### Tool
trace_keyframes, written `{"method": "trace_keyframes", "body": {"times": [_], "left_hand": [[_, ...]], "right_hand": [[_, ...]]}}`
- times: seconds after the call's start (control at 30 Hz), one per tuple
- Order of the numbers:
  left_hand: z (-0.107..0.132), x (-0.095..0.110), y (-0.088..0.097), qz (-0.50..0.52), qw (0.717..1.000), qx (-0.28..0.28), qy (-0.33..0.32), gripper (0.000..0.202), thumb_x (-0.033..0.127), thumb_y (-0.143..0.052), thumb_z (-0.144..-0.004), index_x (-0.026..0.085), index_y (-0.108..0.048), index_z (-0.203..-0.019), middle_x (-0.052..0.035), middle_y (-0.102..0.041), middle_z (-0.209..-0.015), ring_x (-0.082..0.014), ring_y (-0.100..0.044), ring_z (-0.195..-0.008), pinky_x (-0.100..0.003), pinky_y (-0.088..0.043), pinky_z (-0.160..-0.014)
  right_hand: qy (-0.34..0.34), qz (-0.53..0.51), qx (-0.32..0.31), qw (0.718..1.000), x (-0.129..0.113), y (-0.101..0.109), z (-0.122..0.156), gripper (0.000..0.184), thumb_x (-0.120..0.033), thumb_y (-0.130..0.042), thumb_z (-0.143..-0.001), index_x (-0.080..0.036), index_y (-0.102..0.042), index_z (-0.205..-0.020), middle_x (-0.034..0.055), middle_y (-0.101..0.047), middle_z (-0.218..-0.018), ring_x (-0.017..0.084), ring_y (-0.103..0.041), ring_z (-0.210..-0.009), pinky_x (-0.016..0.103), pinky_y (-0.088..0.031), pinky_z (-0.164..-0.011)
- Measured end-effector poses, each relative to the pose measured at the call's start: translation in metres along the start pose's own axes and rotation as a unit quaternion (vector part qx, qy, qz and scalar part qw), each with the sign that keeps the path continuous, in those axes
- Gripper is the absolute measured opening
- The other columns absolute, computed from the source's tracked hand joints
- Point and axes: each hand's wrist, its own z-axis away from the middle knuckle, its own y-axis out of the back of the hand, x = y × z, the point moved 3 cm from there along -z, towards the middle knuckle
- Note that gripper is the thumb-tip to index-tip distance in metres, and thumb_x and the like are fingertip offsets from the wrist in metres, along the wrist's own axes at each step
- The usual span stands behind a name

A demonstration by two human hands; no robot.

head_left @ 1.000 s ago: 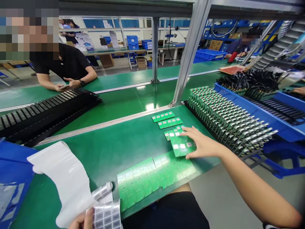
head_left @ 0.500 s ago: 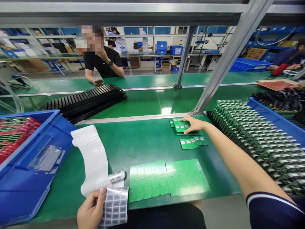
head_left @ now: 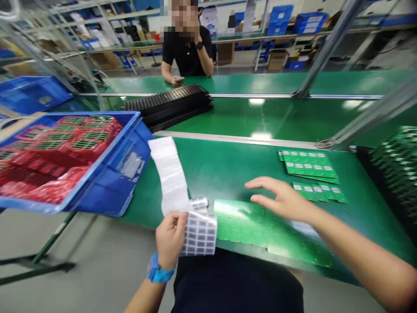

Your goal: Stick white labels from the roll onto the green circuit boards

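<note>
My left hand [head_left: 171, 237] pinches the edge of a label sheet [head_left: 201, 232], printed with rows of small grey stickers, at the table's front edge. From it a strip of white backing paper [head_left: 169, 174] runs back over the table, with a small roll of labels [head_left: 198, 203] beside it. My right hand [head_left: 280, 198] hovers with fingers apart and nothing between them, over green circuit board panels [head_left: 241, 221] laid side by side. To its right lie a stack of labelled green boards [head_left: 309, 165] and several smaller labelled boards [head_left: 319, 192].
At left a blue bin [head_left: 130, 174] holds boards in red bubble wrap [head_left: 81, 139]. Black trays [head_left: 169, 102] lie behind the metal rail. Upright boards [head_left: 397, 169] stand in rows at right. A person [head_left: 187, 48] sits opposite, holding a phone.
My right hand has left the stack of labelled boards and moved left and nearer, over the panels. The view has swung left and down. My left hand still holds the label sheet.
</note>
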Motion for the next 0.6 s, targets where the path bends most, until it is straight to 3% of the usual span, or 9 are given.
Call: {"method": "trace_keyframes", "body": {"times": [0.1,0.23,0.3,0.37,0.47,0.6], "left_hand": [[0.005,0.010,-0.003,0.001,1.000,-0.001,-0.030,0.032,0.035,-0.050,-0.084,0.018,-0.050,-0.056,0.0053,-0.046,-0.045,-0.0081,-0.044,-0.043,-0.018,-0.036,-0.046],[0.010,0.009,0.001,0.030,0.997,-0.016,-0.075,0.037,0.042,-0.048,-0.085,0.018,-0.047,-0.056,0.0036,-0.047,-0.048,-0.0091,-0.045,-0.046,-0.021,-0.036,-0.049],[0.009,0.008,0.006,0.059,0.993,-0.045,-0.091,0.040,0.051,-0.045,-0.084,0.018,-0.052,-0.062,0.0010,-0.054,-0.054,-0.0105,-0.050,-0.050,-0.022,-0.040,-0.051],[0.007,0.007,0.009,0.114,0.984,-0.104,-0.086,0.039,0.054,-0.046,-0.083,0.017,-0.059,-0.080,-0.0033,-0.064,-0.069,-0.0129,-0.058,-0.060,-0.023,-0.045,-0.058],[0.003,0.008,0.009,0.187,0.965,-0.179,-0.047,0.025,0.040,-0.053,-0.085,0.018,-0.064,-0.091,-0.0060,-0.068,-0.084,-0.0161,-0.062,-0.077,-0.027,-0.048,-0.072],[0.003,0.006,0.006,0.202,0.965,-0.165,0.004,0.013,0.027,-0.057,-0.083,0.020,-0.068,-0.080,-0.0032,-0.069,-0.078,-0.0157,-0.062,-0.075,-0.026,-0.048,-0.070]], "right_hand": [[0.056,-0.085,-0.043,0.994,-0.059,-0.062,-0.006,0.034,-0.038,-0.060,-0.080,-0.023,-0.058,-0.110,0.0056,-0.060,-0.112,0.020,-0.055,-0.104,0.034,-0.043,-0.090],[-0.022,-0.158,-0.005,0.987,-0.080,-0.105,-0.018,0.011,-0.028,-0.064,-0.076,-0.020,-0.061,-0.082,0.0017,-0.061,-0.081,0.016,-0.057,-0.078,0.029,-0.046,-0.070],[-0.064,-0.185,-0.010,0.981,-0.080,-0.111,-0.022,0.010,-0.025,-0.065,-0.075,-0.020,-0.058,-0.070,-0.0012,-0.058,-0.071,0.014,-0.055,-0.068,0.027,-0.044,-0.063],[-0.086,-0.201,-0.022,0.976,-0.082,-0.112,-0.025,0.013,-0.024,-0.067,-0.072,-0.020,-0.057,-0.065,-0.0023,-0.056,-0.067,0.013,-0.054,-0.065,0.026,-0.043,-0.060],[-0.113,-0.206,-0.040,0.971,-0.085,-0.109,-0.028,0.017,-0.025,-0.069,-0.068,-0.020,-0.055,-0.059,-0.0030,-0.055,-0.063,0.013,-0.053,-0.061,0.026,-0.042,-0.057],[-0.108,-0.175,-0.047,0.977,-0.088,-0.106,-0.030,0.011,-0.025,-0.069,-0.069,-0.022,-0.062,-0.061,-0.0021,-0.058,-0.064,0.014,-0.055,-0.062,0.027,-0.043,-0.059]]}}
